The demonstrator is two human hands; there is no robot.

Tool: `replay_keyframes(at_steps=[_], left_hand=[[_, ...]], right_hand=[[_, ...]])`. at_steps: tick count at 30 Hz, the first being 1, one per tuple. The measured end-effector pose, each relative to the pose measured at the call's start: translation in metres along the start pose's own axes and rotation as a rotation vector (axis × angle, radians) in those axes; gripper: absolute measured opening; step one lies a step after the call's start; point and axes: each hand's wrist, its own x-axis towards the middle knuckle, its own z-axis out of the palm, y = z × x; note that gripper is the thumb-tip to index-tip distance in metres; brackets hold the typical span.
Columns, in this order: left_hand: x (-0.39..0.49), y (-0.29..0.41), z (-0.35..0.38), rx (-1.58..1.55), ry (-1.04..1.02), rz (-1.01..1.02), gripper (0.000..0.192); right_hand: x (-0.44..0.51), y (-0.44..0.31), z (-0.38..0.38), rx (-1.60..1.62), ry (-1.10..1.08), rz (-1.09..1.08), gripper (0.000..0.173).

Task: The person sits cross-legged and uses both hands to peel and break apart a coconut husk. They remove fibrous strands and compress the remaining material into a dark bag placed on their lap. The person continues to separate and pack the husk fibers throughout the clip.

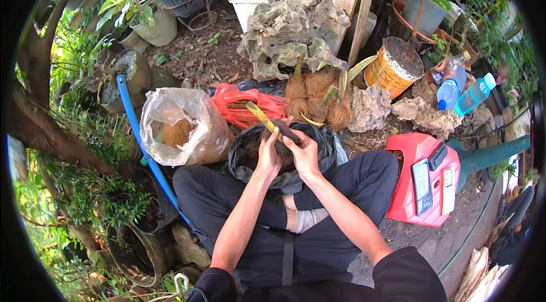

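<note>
My left hand (269, 155) holds a yellow-green leaf cutting (261, 117) between its fingers, over an open black plastic bag (239, 152) with dark material inside. Against the leaf's lower end my right hand (303, 152) grips a dark brown lump (290, 131), which looks like soil or potting mix. Just beyond the bag, several brown fibre balls (315, 93) sit together, some with leaves sticking out. A red plastic bag (247, 105) lies left of them. A clear plastic bag (183, 127) holding orange-brown fibre stands further left.
Craggy rocks (294, 20) rise ahead, beside a paint bucket with soil (394, 67). Plastic bottles (473, 94) lie at right. A red plastic stool (422, 182) bears two phones. A blue pipe (145, 148) curves along my left, near several plant pots (158, 24).
</note>
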Motion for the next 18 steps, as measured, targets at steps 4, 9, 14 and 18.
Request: replay_keyframes(at_steps=[4, 9, 14, 18], left_hand=[[0.000, -0.002, -0.003, 0.003, -0.078, 0.034, 0.048], [0.005, 0.000, -0.013, -0.089, -0.077, 0.029, 0.084], [0.004, -0.006, -0.006, -0.191, 0.178, -0.045, 0.060], [0.003, -0.003, -0.007, -0.147, 0.269, 0.028, 0.044]], right_hand=[[0.003, -0.002, -0.005, 0.258, -0.045, 0.162, 0.023], [0.003, -0.003, -0.010, 0.300, -0.049, 0.314, 0.026], [-0.007, 0.014, 0.000, -0.019, 0.005, -0.003, 0.016], [-0.014, 0.008, 0.008, -0.210, 0.014, -0.079, 0.014]])
